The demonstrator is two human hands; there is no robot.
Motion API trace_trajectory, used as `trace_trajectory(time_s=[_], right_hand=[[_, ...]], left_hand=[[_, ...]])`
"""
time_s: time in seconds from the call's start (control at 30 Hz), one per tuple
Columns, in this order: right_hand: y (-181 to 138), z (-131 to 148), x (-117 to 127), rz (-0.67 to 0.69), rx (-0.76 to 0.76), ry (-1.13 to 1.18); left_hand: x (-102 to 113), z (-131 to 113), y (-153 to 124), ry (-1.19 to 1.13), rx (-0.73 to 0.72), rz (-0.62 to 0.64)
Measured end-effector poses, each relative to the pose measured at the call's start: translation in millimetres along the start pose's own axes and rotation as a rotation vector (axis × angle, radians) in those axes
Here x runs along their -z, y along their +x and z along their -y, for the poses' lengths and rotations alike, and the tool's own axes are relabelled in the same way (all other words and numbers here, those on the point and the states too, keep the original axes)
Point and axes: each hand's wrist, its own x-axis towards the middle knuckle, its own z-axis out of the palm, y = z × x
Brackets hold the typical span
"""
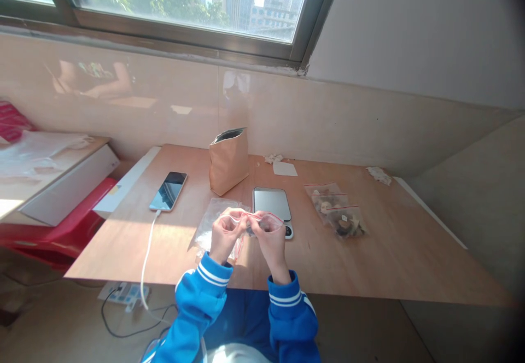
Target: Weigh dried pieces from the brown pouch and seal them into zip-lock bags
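Observation:
A clear zip-lock bag (268, 221) with a red strip along its top is held up over the table's front. My left hand (223, 238) pinches the strip on its left part, and my right hand (271, 241) pinches it close by, thumbs nearly touching. Something dark shows low in the bag, mostly hidden by my fingers. Just behind my right hand lies a digital kitchen scale (271, 203) with a silver plate. Flat clear bags (208, 225) lie beside and under my left hand. Several filled zip-lock bags (346, 223) overlap to the right.
An open brown paper pouch (228, 162) stands at the back of the wooden table (394, 243). A phone (169, 191) lies left, its white cable (147, 248) hanging over the front edge. White paper (285, 169) and crumpled tissue (379, 175) lie near the wall. A red stool (77, 243) stands left.

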Motion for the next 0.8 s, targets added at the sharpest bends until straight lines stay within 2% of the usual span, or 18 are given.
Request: trace_trajectory(time_s=[0.13, 0.33, 0.47, 0.57, 0.7, 0.8], right_hand=[[0.5, -3.3, -2.7, -0.038, 0.039, -0.015], [3.9, -5.8, 12.0, 0.088, 0.057, 0.054], [4.8, -3.6, 15.0, 0.006, 0.087, 0.019], [6.4, -4.0, 16.7, 0.005, 0.066, 0.008], [8.8, -8.7, 24.4, 0.032, 0.021, -0.002], [9.8, -12.4, 30.5, -0.004, 0.019, -0.036]], left_hand=[[1.1, -2.0, -0.1, 0.030, 0.034, -0.008], [13.1, -14.5, 8.1, -0.025, 0.052, -0.104], [14.4, -11.5, 10.7, -0.067, 0.121, -0.127], [10.8, -3.2, 10.7, -0.104, 0.134, -0.184], [5.6, 1.7, 8.6, -0.180, 0.256, -0.183], [-1.7, -0.5, 6.3, -0.247, 0.362, -0.167]])
